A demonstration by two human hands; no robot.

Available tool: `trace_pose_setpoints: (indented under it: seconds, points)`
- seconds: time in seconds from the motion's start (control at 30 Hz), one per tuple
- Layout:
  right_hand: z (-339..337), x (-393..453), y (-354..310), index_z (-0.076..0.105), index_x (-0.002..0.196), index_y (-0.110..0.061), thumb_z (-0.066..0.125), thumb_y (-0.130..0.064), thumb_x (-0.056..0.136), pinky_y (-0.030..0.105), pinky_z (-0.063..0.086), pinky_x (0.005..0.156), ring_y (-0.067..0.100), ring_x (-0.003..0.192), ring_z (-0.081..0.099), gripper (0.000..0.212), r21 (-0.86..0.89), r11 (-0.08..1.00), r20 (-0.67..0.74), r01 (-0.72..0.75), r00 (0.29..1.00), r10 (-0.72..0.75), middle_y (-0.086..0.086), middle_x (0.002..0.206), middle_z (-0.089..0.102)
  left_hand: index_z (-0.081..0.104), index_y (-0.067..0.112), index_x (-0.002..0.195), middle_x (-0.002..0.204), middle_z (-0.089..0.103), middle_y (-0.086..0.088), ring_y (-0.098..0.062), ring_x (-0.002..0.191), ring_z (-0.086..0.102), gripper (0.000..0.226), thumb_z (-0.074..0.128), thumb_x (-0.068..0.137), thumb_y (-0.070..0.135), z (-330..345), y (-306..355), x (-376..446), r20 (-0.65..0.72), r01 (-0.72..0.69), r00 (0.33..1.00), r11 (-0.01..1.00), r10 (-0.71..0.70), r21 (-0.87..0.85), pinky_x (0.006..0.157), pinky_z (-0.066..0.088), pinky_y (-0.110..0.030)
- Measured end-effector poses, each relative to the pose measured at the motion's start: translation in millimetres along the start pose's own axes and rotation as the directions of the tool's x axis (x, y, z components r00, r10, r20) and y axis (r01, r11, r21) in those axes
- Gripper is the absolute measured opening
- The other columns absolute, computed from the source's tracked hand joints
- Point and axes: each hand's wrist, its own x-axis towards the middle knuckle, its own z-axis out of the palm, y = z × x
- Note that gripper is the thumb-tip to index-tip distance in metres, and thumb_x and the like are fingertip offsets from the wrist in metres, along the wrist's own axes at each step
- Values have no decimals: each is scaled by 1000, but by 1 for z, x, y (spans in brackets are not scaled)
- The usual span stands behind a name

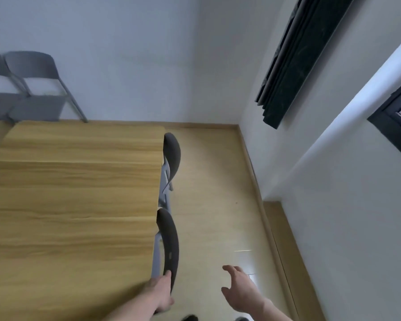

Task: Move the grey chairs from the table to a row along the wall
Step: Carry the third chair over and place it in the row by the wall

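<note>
Two grey chairs are tucked in at the right side of the wooden table [74, 205]. My left hand [162, 291] grips the backrest of the nearer chair [170, 242] at its near end, thumb hooked over the top edge. The farther chair [173, 154] stands untouched beyond it. My right hand [237, 289] hovers over the floor to the right of the near chair, fingers spread and holding nothing. Two more grey chairs [36, 86] stand side by side against the far wall at the upper left.
Bare floor [213, 181] runs between the table and the right wall. A dark curtain [287, 59] hangs at the window on the right. The far wall to the right of the two placed chairs has open floor along it.
</note>
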Motion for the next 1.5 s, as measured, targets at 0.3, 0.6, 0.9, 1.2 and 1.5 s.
trace_pose_setpoints:
  seconds: [0.3, 0.6, 0.9, 1.2, 1.5]
  points:
    - [-16, 21, 15, 33, 149, -20, 54, -23, 92, 28, 35, 109, 20, 134, 44, 61, -77, 997, 67, -21, 997, 26, 3, 148, 39, 14, 2, 153, 139, 52, -13, -30, 126, 52, 74, 54, 92, 16, 11, 41, -1, -77, -50, 996, 997, 55, 66, 98, 48, -37]
    - [-15, 36, 35, 36, 148, -18, 52, -18, 90, 25, 33, 110, 19, 135, 43, 60, -60, 991, 128, -122, 983, 129, 5, 147, 44, 29, 22, 149, 138, 52, -11, -35, 122, 52, 77, 68, 83, 33, -5, 79, 0, 77, -330, 942, 943, 326, 50, 98, 47, -43]
    - [14, 53, 22, 32, 148, -12, 55, -35, 94, 28, 41, 102, 23, 128, 51, 63, 114, 976, 233, -186, 960, 156, 7, 141, 53, 45, 13, 130, 141, 33, -5, -28, 122, 42, 59, 64, 76, -4, -118, 106, 70, -329, -381, 781, 823, 531, 422, 90, 50, -42]
    - [44, 78, 11, 47, 96, -18, 48, -33, 94, 33, 49, 75, 31, 94, 62, 15, 254, 944, 206, -212, 965, 161, 11, 112, 66, 62, 15, 109, 116, 57, -4, -26, 116, 42, 30, 74, 81, 18, -110, 127, 116, -189, -296, 844, 730, 502, 616, 82, 47, -40]
    - [33, 60, 15, 59, 97, -20, 42, -33, 88, 36, 52, 87, 32, 109, 64, 24, 277, 931, 174, -239, 965, 196, 13, 115, 69, 73, 15, 96, 105, 57, -8, -33, 87, 64, 19, 71, 77, 9, -135, 143, 87, -83, -296, 897, 728, 435, 618, 80, 56, -41]
